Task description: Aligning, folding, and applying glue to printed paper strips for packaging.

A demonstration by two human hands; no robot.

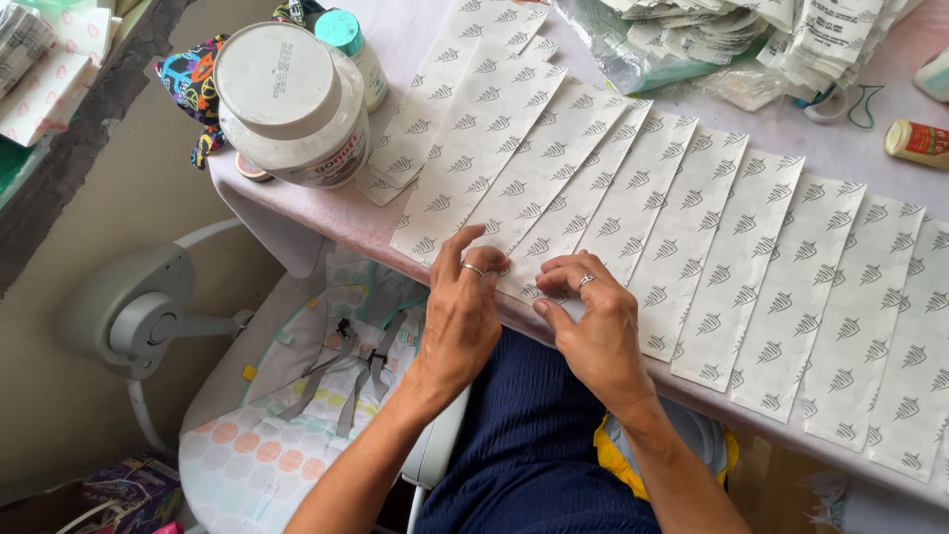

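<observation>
A row of long white paper strips (682, 237) printed with grey leaf shapes lies overlapped across the table (297, 213), slanting from upper left to lower right. My left hand (463, 311) and my right hand (591, 321) meet at the near end of one strip (539, 237), close to the table's front edge. The fingertips of both hands press and pinch that strip's lower end. A ring shows on each hand. More strips (450, 99) lie further back on the left.
A big white lidded jar (292, 104) and a small teal-capped bottle (354, 49) stand at the table's left end. Plastic bags of packets (751, 40) are piled at the back right, with a small yellow bottle (917, 140). A baby bouncer seat (306, 386) sits on the floor at my left.
</observation>
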